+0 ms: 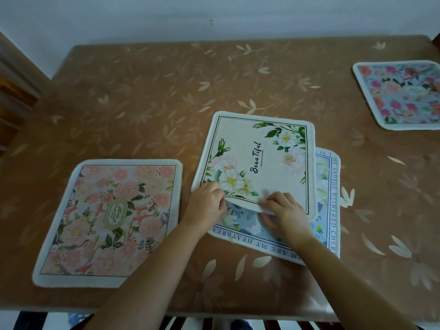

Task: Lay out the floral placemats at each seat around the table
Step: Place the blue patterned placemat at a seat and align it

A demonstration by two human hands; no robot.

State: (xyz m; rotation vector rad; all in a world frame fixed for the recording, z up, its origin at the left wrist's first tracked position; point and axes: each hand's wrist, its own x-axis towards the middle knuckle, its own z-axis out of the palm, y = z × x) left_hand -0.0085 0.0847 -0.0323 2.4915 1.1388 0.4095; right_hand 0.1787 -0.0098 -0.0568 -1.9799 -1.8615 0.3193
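Observation:
A cream placemat with white flowers and the word "Beautiful" (266, 151) lies on top of a blue placemat with a text border (329, 210) near the middle of the table. My left hand (207, 203) and my right hand (283, 210) both pinch the cream mat's near edge, which is lifted slightly off the blue one. A pink "Garden" placemat (107, 220) lies flat at the near left. Another placemat with pink and red flowers on blue (402, 94) lies at the far right, cut off by the frame.
The table wears a brown cloth with a pale leaf pattern (154, 91) and stands against a white wall. Dark wooden chair slats (181, 323) show below the near table edge. Wooden furniture (14, 91) stands at the left.

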